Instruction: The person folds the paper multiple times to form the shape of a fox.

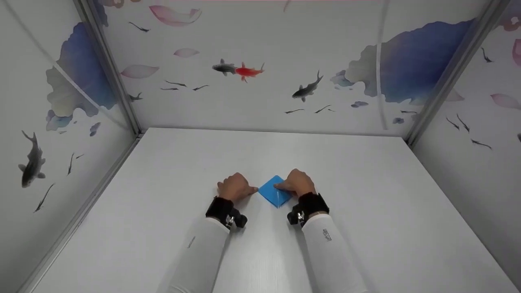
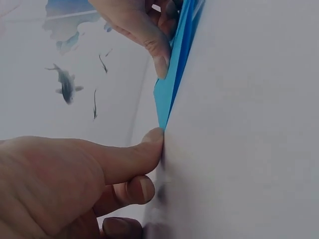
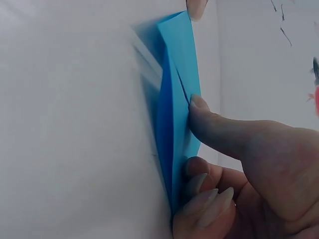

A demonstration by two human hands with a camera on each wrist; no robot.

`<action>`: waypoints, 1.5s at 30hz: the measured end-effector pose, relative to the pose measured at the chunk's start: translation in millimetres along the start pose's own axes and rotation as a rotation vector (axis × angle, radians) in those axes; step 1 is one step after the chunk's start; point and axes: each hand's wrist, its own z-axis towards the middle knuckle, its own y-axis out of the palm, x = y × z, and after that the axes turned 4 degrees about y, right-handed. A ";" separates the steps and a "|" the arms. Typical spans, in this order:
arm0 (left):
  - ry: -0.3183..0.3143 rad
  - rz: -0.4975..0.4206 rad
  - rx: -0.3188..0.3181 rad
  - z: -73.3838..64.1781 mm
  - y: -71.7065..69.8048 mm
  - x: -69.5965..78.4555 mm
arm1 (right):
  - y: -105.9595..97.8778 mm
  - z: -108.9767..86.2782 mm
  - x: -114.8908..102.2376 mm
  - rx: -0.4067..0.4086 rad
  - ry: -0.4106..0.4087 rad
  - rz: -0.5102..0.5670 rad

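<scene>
A square of folded blue paper (image 1: 268,191) lies cornerwise on the white table, its layers partly standing apart in the right wrist view. At its left corner is my left hand (image 1: 236,188), whose outstretched thumb (image 2: 149,139) touches the paper's tip. The other left fingers are loosely bent below that thumb, apart from the paper. My right hand (image 1: 299,183) grips the paper's right side, with its thumb (image 3: 204,112) on the upper face and its fingers (image 3: 199,184) bent at the near edge. What lies under the paper is hidden.
White panels printed with fish and petals stand on three sides: the back panel (image 1: 260,106), the left panel (image 1: 36,142) and the right panel (image 1: 484,134). Grey metal posts join them at the corners. Each wrist wears a black strap (image 1: 222,209) with a small camera.
</scene>
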 end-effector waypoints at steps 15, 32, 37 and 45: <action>0.053 -0.113 0.069 11.5 8.0 38.2 | -4.5 2.9 19.2 -0.085 -0.148 0.095; 0.050 -0.257 0.018 12.9 5.0 30.9 | -10.4 -1.4 27.3 -0.003 -0.145 0.108; 0.080 -0.472 -0.051 21.7 1.5 19.6 | -12.0 8.9 39.0 0.005 -0.257 0.261; 0.208 -0.688 -0.139 34.9 20.3 -6.0 | -1.1 19.2 56.6 -0.069 -0.297 0.523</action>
